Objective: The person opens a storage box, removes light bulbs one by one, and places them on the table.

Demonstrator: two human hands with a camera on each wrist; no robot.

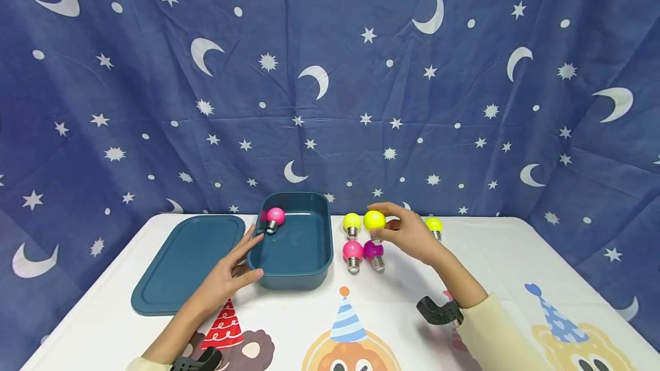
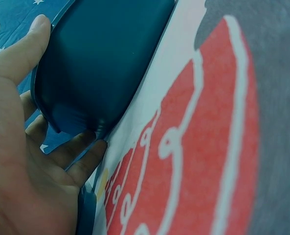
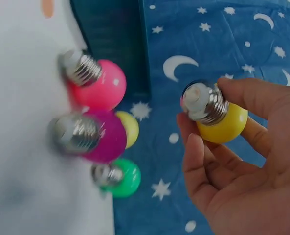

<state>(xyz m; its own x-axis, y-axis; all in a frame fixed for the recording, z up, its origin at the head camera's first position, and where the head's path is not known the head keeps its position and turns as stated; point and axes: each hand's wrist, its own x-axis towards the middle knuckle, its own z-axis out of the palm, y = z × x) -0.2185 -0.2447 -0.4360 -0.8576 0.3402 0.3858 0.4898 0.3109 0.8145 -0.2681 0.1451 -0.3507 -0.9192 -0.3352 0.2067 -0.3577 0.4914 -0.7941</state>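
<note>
My right hand [image 1: 409,233] pinches a yellow light bulb [image 1: 374,220] and holds it up, its metal screw base pointing toward the camera in the right wrist view. Below and beside it stand another yellow bulb [image 1: 352,222], a pink bulb [image 1: 353,251] and a purple bulb [image 1: 373,249]. A green bulb [image 3: 127,177] shows only in the right wrist view. My left hand [image 1: 224,276] rests against the left side of a dark teal box [image 1: 299,282], fingers spread along its rim and outer wall. Inside the box lies a pink bulb [image 1: 275,216].
A flat teal lid [image 1: 188,262] lies on the left of the white table cloth [image 1: 392,308]. One more yellow bulb [image 1: 433,224] sits behind my right forearm. A blue curtain [image 1: 350,102] with moons and stars hangs along the table's back edge.
</note>
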